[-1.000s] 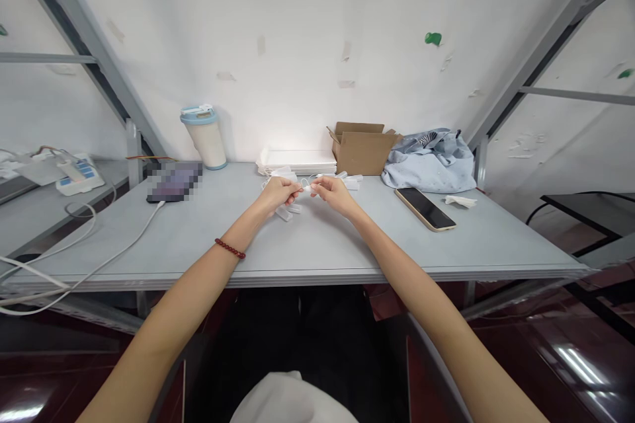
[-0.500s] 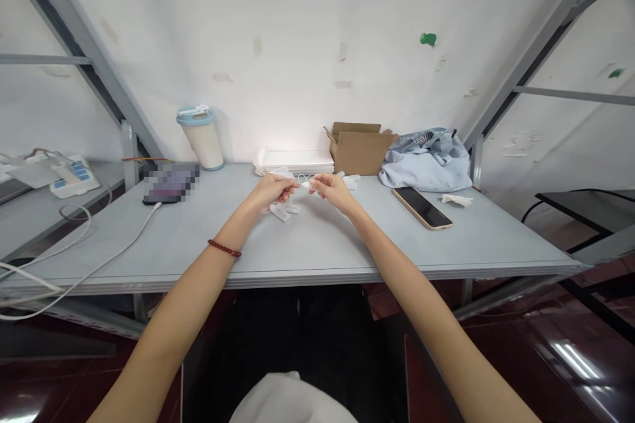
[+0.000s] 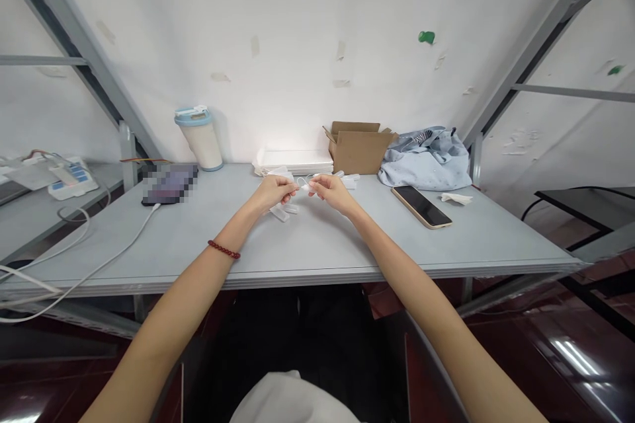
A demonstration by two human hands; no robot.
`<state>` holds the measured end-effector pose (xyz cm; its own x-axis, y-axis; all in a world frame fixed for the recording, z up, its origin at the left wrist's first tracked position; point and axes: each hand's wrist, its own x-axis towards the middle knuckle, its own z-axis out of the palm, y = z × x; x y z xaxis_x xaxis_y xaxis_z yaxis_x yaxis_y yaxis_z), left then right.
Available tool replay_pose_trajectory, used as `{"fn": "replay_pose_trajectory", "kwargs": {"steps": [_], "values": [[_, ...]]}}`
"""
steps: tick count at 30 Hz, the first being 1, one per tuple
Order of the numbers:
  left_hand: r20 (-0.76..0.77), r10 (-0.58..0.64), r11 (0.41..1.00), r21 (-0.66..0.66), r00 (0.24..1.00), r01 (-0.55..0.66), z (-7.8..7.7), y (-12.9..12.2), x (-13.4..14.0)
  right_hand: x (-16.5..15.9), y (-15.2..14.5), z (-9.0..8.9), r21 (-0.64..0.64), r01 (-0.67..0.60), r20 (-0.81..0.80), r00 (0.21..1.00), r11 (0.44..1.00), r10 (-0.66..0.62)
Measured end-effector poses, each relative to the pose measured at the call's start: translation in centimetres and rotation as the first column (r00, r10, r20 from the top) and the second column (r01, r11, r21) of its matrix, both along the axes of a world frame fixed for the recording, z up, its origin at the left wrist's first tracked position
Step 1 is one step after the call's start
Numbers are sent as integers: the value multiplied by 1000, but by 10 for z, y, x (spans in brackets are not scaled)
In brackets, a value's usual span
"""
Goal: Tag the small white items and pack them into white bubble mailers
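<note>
My left hand (image 3: 276, 192) and my right hand (image 3: 329, 190) meet fingertip to fingertip above the middle of the grey table. Both are closed in a pinch on a small white piece with a thin looped cord (image 3: 304, 182); its exact kind is too small to make out. Under and beside my left hand lie several small translucent white pieces (image 3: 280, 212), partly covered by the fingers. More such pieces (image 3: 350, 181) lie just behind my right hand.
At the back stand a stack of white flat items (image 3: 296, 161), an open cardboard box (image 3: 361, 151) and a cup with a blue lid (image 3: 201, 139). Light blue cloth (image 3: 426, 162), a phone (image 3: 421, 207) and a crumpled tissue (image 3: 456, 199) lie right. Another phone (image 3: 170, 184) charges at left.
The two hands have come slightly closer together, still pinching the white corded piece. The view has shifted very slightly; the things on the table have stayed in place.
</note>
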<state>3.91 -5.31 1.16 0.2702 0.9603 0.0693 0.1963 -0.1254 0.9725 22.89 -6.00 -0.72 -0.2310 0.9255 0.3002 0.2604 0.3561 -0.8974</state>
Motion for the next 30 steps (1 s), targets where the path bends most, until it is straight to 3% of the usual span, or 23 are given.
{"fn": "replay_pose_trajectory", "kwargs": {"steps": [18,23,30], "values": [[-3,-51,998,44,999,51,-3,2,0,0,0,-2,-24,-25,-41,999,999,24],[5,-63,998,-10,998,63,-1,4,-3,-1,0,0,-56,-50,-76,996,997,45],[21,23,999,-47,1000,-22,9,4,-13,-1,1,2,-80,-58,-97,994,995,50]]}}
